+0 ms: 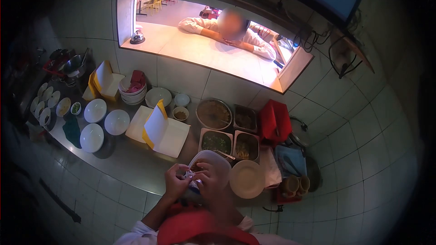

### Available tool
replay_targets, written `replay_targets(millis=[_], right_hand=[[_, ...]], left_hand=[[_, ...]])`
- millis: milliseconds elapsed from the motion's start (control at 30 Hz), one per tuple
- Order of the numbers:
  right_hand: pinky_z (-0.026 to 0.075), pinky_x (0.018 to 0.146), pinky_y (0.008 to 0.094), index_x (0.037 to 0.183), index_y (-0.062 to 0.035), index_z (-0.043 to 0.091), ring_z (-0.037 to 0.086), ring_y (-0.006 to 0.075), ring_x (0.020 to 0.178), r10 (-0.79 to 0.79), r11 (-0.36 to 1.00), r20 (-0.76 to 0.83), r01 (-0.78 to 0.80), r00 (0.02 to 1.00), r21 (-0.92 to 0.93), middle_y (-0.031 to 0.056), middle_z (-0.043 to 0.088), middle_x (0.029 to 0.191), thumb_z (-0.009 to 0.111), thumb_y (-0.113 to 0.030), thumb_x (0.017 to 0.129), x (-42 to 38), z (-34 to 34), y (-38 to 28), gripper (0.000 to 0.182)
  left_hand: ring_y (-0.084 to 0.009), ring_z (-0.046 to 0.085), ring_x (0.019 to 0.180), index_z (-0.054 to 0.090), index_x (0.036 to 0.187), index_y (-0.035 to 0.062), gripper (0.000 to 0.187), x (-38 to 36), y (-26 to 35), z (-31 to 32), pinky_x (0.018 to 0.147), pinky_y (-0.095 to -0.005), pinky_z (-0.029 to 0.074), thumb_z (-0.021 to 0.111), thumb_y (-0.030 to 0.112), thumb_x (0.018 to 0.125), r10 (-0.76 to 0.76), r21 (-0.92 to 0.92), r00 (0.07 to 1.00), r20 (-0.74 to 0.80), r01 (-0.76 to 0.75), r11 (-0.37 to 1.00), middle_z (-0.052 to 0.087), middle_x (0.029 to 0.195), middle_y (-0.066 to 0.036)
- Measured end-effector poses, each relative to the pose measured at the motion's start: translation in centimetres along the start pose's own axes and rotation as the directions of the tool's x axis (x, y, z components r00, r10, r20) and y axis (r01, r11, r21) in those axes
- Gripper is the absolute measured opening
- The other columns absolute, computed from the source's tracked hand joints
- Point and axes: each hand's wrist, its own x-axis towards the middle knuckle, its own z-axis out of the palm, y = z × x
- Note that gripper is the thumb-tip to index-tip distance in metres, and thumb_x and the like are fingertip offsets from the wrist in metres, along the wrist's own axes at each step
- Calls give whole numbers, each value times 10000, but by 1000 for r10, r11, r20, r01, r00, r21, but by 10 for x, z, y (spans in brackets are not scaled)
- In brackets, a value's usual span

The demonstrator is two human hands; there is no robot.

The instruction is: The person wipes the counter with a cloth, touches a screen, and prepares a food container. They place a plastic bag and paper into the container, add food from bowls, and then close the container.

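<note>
My left hand [176, 182] and my right hand [209, 180] are close together at the counter's front edge, in front of my red apron [190, 227]. Between them, the fingers of both are closed on a small crumpled whitish piece [190, 175], plastic-looking and partly hidden. Under and behind my hands is a pale round tub [220, 163] with some brown food showing inside. Beside my right hand lies a beige round plate [247, 179]. Just beyond the tub is a metal pan of green chopped food [215, 140] with a spoon handle over its edge.
Open takeaway boxes [171, 137] and white bowls [92, 138] stand on the steel counter to the left. More food pans [245, 118], a red box [275, 121] and brown cups [290, 184] are at right. A person [200, 25] leans on the serving hatch ledge [163, 43] beyond.
</note>
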Motion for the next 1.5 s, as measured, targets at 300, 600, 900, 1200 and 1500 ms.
replay_targets(millis=[300,600,900,1200,1500], right_hand=[[562,751,374,905,-85,700,684,256,913,-23,999,5,24,1000,-40,165,516,1271,642,-43,783,17,1,11,141],[542,781,373,1017,-125,713,643,285,951,35,979,178,1,983,-202,176,524,1292,710,-161,742,49,-5,19,277],[549,725,372,1054,-148,710,664,283,870,337,863,355,-437,872,253,193,521,1309,712,-209,784,65,-19,16,277],[551,704,373,1049,-148,677,666,286,894,290,951,259,-247,921,-189,110,546,1279,658,-253,858,83,-38,35,219],[559,732,389,1092,-101,638,661,318,913,275,956,260,-236,925,-171,138,563,1236,680,-201,824,103,-70,44,289]], left_hand=[[-137,660,802,683,827,10,134,23,-10,4,584,-226,548,681,-61,713,25,-187,997,70,-12,982,650,982,-108],[-144,665,717,644,800,-19,96,59,-12,7,538,-229,551,642,-82,728,39,-269,995,88,-14,963,646,1018,-132],[-165,659,697,644,756,-18,89,99,-41,-23,578,-267,541,568,-50,721,-168,-436,980,106,198,878,681,895,-148],[-172,643,688,656,855,1,148,79,-151,-119,617,-297,534,640,76,729,-443,-436,839,317,544,717,689,920,-153],[-339,670,843,622,892,31,218,47,-226,-182,687,-425,586,591,242,844,-546,-573,751,370,648,502,579,1147,-324]])
